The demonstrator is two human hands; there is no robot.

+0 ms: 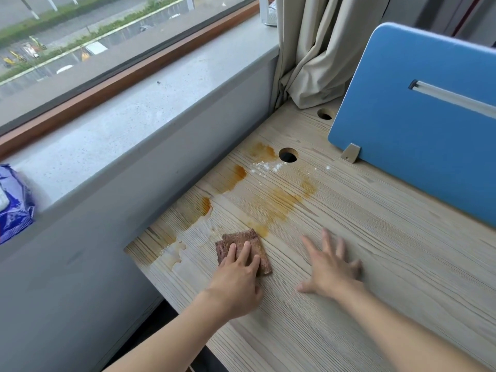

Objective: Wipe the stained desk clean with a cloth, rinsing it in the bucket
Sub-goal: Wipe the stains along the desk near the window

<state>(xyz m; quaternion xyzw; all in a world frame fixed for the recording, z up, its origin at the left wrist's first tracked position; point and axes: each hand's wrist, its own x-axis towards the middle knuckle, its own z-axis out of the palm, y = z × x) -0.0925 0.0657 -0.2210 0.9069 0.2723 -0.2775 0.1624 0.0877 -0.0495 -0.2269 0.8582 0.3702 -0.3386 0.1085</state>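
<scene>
A folded brown cloth [252,244] lies on the light wooden desk [375,264] near its left edge. My left hand [236,277] presses flat on the cloth with straight fingers. To the right, my right hand [331,269] rests flat on the bare desk, fingers spread. Orange-brown stains [279,202] streak the desk beyond the cloth, toward the round cable hole [288,155]. White powder [265,167] is scattered beside that hole. A wet smear [174,251] sits left of the cloth. No bucket is in view.
A blue divider panel [418,116] stands on the desk at the right. A grey window ledge [120,124] runs along the left, with a blue packet [13,200] on it. Beige curtains [316,55] hang at the far corner by a second cable hole [325,114].
</scene>
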